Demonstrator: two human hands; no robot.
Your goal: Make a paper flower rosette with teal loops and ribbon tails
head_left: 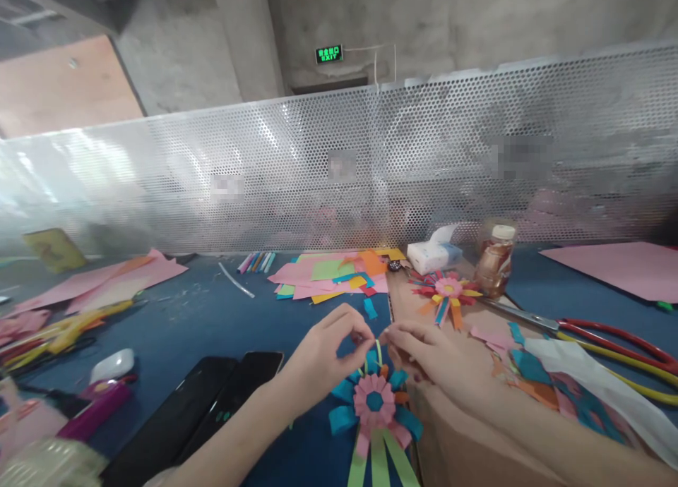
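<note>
Adjusting the pale loop [379, 354] atop the paper rosette [365, 400], toward the bench's [180, 314] near edge, seems in hand; left hand [329, 353] and right hand [442, 360] nearly meet there, grip impossible to tell; next likely needs a steady pinch.

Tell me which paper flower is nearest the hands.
The front paper flower, with the blue centre and pale green strips below; the other flower, with red and yellow strips, lies farther back beside the bottle.
</note>
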